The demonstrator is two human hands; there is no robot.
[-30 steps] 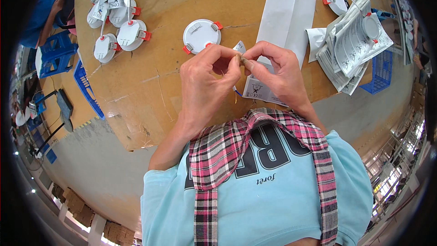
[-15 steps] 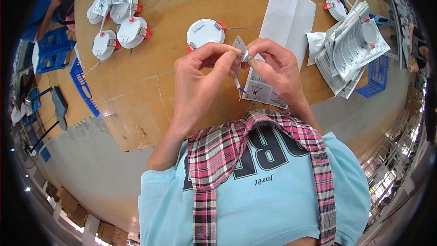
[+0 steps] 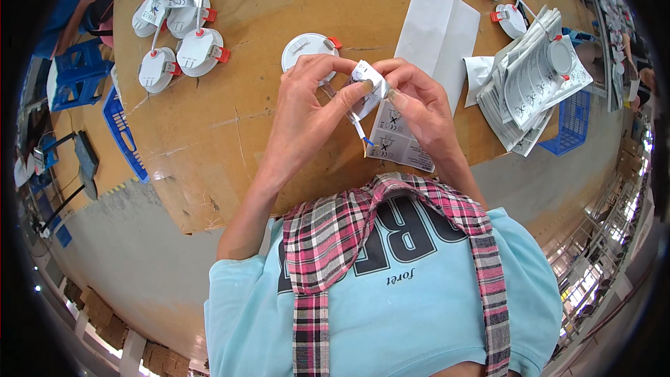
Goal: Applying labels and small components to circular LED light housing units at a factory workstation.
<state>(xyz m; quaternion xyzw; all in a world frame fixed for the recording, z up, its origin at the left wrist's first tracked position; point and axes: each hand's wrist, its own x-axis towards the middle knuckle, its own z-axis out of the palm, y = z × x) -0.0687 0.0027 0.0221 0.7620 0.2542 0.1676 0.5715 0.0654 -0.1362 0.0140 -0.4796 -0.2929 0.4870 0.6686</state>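
My left hand [image 3: 310, 108] and my right hand [image 3: 417, 101] meet above the brown cardboard-covered table [image 3: 230, 126]. Together they pinch a small folded white paper label [image 3: 368, 87] with a thin white wire [image 3: 359, 129] hanging from it, its ends blue and orange. Just beyond my left fingers lies a round white downlight [image 3: 306, 47] with red spring clips. Under my right hand lies a printed white leaflet [image 3: 399, 141].
A folded white sheet [image 3: 438, 28] lies behind my hands. At the back left sit several white downlights [image 3: 178, 35] with labels. A stack of leaflets and lamps [image 3: 534, 80] is on the right, above a blue crate [image 3: 572, 122]. Blue crates [image 3: 80, 73] stand left of the table.
Both hands have shifted slightly away from my body, still working the label and wire between the fingertips. The wire's end now hangs lower below my hands.
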